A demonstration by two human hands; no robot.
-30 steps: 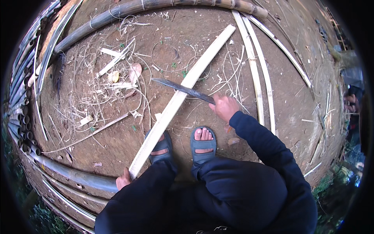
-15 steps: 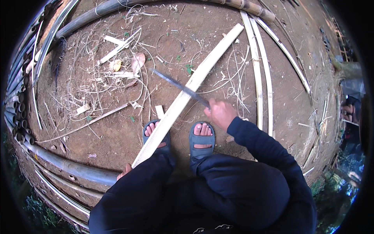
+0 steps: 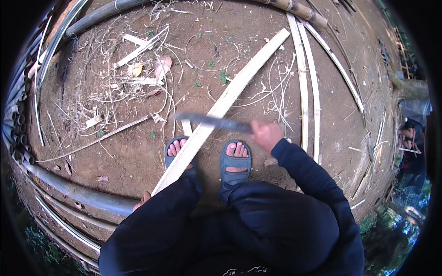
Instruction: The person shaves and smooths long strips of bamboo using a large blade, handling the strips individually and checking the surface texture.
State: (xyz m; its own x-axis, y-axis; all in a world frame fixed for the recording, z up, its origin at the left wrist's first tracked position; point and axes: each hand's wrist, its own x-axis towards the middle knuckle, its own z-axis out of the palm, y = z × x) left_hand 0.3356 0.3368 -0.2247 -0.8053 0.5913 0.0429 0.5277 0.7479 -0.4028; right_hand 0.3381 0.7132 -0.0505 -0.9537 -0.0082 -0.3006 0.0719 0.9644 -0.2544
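A wide pale split bamboo strip (image 3: pixel 230 95) slants from beside my left knee up to the far right, passing over my left sandal. At its near end, my left hand (image 3: pixel 143 201) is closed on the strip; my knee hides most of that hand. My right hand (image 3: pixel 268 136) grips the handle end of a long dark-bladed machete (image 3: pixel 221 123). Motion blurs the blade, which lies across the strip and points left. Whether its edge touches the bamboo I cannot tell.
Thin shavings (image 3: pixel 133 87) and offcuts litter the ground. Long pale strips (image 3: pixel 304 87) lie at right. A thick bamboo pole (image 3: pixel 99 17) runs along the back, another pole (image 3: pixel 87 193) at near left. Bamboo tubes (image 3: pixel 18 122) are stacked far left. Another person (image 3: pixel 411 140) is at the right edge.
The machete has swung down along the strip toward me and its blade now lies flatter across the view. My right hand is slightly nearer; my left hand remains at the strip's near end.
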